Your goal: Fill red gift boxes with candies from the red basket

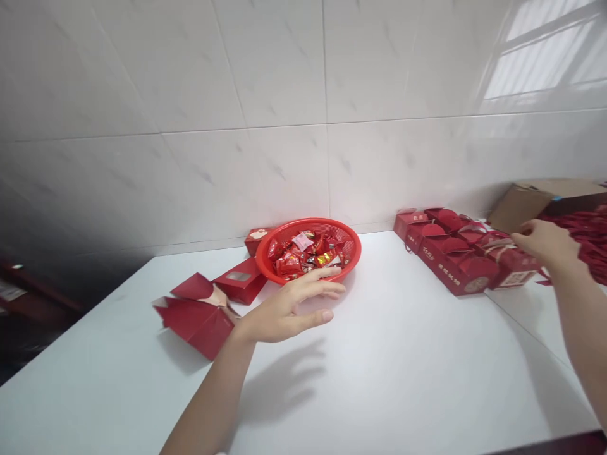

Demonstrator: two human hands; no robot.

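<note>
White desk point(379, 373). Toward the back middle sits a round red basket point(355, 253); just left, a small red box point(255, 237), a windowed red box point(237, 284) and an open-flapped red carton point(199, 322); to the right, rows of red boxes point(441, 256).

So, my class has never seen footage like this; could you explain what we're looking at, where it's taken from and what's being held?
There is no machine here: these are a person's two bare hands, seen by one camera worn on the head, looking forward and down. On the white table stands a red plastic basket of wrapped sweets. To its left are a red box with a pale panel and an open red carton. To its right stand rows of red gift boxes, with a cardboard box behind. The left hand is open and empty before the basket. The right hand is at the rightmost gift box; whether it grips anything is unclear.
</note>
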